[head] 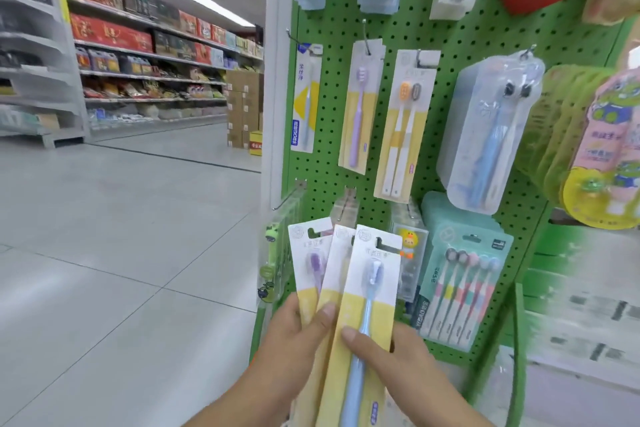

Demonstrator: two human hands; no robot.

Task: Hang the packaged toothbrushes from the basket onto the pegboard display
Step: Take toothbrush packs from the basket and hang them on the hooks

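Right in front of the green pegboard (446,107), both hands are busy with a fan of three carded toothbrush packs. Left hand (294,336) has its thumb pressed across the front of the two packs behind, the purple-brush pack (310,267) and a middle pack (337,274) that's mostly covered. Right hand (388,354) grips the front one, the blue-brush pack (372,291), thumb on the card face and the other fingers curled behind it, looks like it's being peeled off the stack.

Progress-wise, I'd call it partway: the board already carries plenty of stock, including a matching purple single (362,104) on its hook and a twin pack (405,121) beside it. The three packs in hand are not hung yet, so at least three to go (the basket isn't in view, so no idea how many more are waiting).

Orientation: all three packs stand roughly upright, long axis running bottom to top, hang-hole tabs and brush heads up toward the board, handles down toward the wrists. They splay a bit, the purple one leaning left, the blue one nearly straight. An empty hook (289,196) sticks out just above and left of the fan.
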